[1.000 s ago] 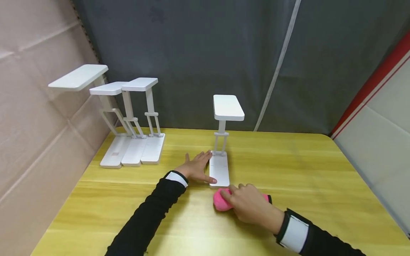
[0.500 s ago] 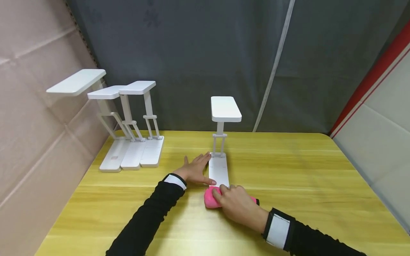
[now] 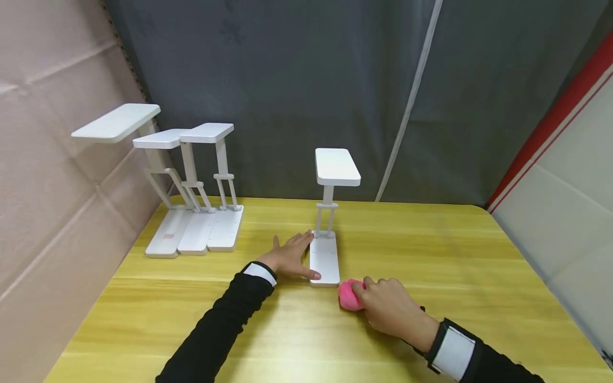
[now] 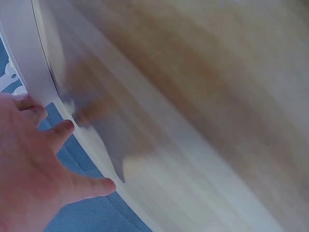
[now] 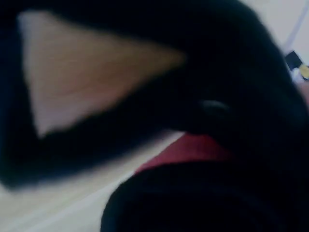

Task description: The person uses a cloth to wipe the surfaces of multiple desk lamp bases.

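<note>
A white folding desk lamp (image 3: 330,213) stands mid-table, its flat base (image 3: 324,260) pointing toward me. My left hand (image 3: 291,255) lies flat on the table with straight fingers against the base's left edge; the left wrist view shows its fingers (image 4: 43,140) beside the white base (image 4: 24,58). My right hand (image 3: 390,308) grips a pink cloth (image 3: 349,298) on the table just right of the base's near end. The right wrist view is dark and blurred, with only a patch of the pink cloth (image 5: 193,150) showing.
Three more white folding lamps (image 3: 191,181) stand in a row at the back left of the yellow wooden table (image 3: 455,266), near a brown cardboard wall (image 3: 48,186). A dark curtain (image 3: 287,80) hangs behind. A grey panel with a red edge (image 3: 565,175) stands on the right.
My right hand has slid the pink cloth from the base's near end out to the right. My left hand has stayed against the lamp base.
</note>
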Available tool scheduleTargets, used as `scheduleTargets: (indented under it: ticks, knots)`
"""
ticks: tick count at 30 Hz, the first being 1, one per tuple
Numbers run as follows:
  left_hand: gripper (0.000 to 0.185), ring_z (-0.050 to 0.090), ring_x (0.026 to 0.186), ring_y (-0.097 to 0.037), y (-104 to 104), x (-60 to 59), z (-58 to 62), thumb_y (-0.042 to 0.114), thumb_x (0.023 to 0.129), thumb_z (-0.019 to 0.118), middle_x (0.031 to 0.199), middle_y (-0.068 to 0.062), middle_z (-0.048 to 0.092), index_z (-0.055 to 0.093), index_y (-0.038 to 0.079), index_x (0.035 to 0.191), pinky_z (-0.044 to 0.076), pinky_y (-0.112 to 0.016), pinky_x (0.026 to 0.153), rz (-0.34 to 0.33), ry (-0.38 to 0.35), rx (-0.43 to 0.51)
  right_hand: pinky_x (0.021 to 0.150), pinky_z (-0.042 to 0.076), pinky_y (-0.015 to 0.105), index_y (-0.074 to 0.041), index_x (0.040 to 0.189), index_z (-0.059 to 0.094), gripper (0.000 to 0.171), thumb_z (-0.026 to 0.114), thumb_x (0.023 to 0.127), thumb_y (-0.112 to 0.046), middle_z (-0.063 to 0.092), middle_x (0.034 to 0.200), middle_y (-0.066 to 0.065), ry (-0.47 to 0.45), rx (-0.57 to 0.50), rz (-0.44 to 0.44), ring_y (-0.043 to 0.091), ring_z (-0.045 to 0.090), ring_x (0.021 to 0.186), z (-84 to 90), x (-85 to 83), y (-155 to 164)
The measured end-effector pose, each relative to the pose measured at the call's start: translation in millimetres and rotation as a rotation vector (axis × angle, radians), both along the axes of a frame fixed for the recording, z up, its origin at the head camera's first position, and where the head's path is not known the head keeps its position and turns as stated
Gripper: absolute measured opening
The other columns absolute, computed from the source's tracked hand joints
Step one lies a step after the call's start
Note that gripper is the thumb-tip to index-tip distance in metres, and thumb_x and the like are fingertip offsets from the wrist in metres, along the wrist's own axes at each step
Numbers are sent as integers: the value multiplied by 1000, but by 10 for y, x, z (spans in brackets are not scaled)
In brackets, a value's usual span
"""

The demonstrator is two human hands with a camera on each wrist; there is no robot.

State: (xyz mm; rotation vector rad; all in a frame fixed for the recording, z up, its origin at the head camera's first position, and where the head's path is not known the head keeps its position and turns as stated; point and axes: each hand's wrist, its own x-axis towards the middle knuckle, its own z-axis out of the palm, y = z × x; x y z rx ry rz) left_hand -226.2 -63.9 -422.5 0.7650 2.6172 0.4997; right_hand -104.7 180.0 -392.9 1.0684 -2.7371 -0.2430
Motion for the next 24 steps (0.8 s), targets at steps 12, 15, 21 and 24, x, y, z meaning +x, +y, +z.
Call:
scheduleTargets:
  ticks: [12,15,21,24]
  knots:
    - [109,11,144,-25,51,43,-36,66,74,66,160,0,8,13,15,155,-2,-71,102,-11,13,-24,44,46,31,-11,119,58,40,63,85,-31,64,95,6,77,49,277,19,62,65,-219,-120,-528]
    - [108,11,144,-25,73,53,-76,67,75,65,160,1,8,13,16,155,-1,-71,102,-16,19,-28,43,46,32,-12,120,56,42,64,84,-33,63,98,7,86,5,255,20,61,62,-316,-164,-503]
    - [109,12,144,-25,34,47,-68,67,75,65,160,1,7,12,16,155,0,-70,103,14,21,-2,45,47,34,-15,120,57,44,66,81,-33,60,91,4,55,-43,247,20,59,61,-329,-224,-408]
    - [109,13,144,-26,15,45,-21,66,75,66,160,-1,7,12,15,155,0,-70,103,22,17,16,46,47,34,-15,120,60,45,67,79,-32,60,89,4,37,-41,236,20,59,62,-303,-234,-338]
